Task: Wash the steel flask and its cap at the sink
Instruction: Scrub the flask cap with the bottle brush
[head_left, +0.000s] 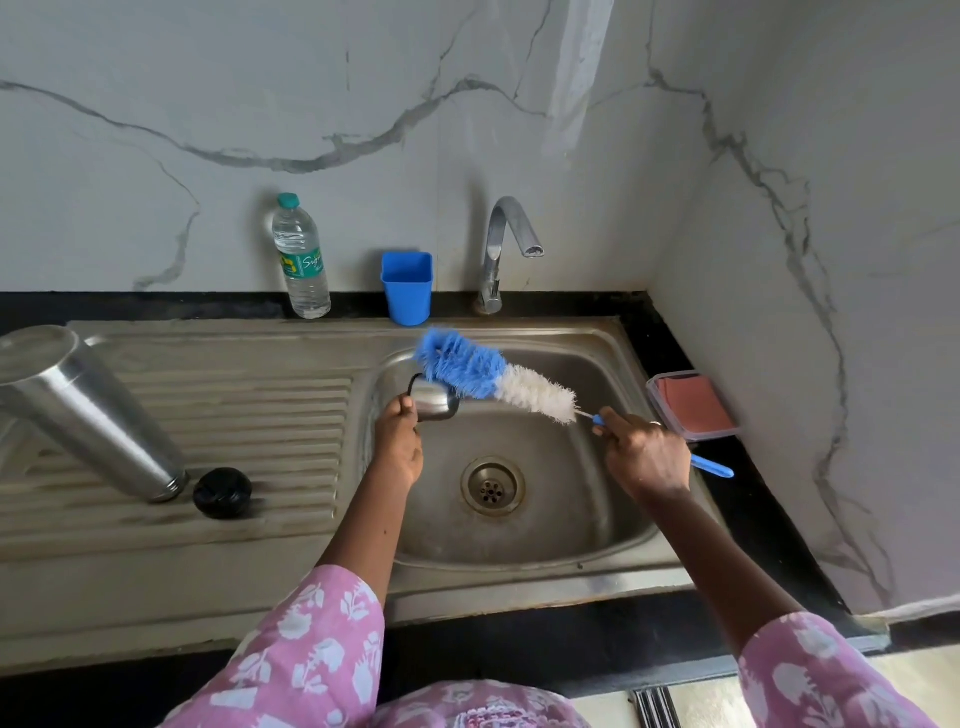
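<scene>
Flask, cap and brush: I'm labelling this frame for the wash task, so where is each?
flask (98, 421), head view, middle of its steel body.
cap (437, 404), head view, its steel side.
brush (537, 394), head view, its white bristles.

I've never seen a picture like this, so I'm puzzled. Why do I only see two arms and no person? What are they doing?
The camera sits on the person's head and looks down, so you see only their arms and hands, as if through their eyes. There is one picture, taken from up there. The left hand holds the small steel cap over the sink. The right hand grips a long brush whose blue bristles are against the cap. On the draining board the steel flask stands mouth down, beside a black stopper. At the back are a tap, a water bottle and a blue cup.
</scene>
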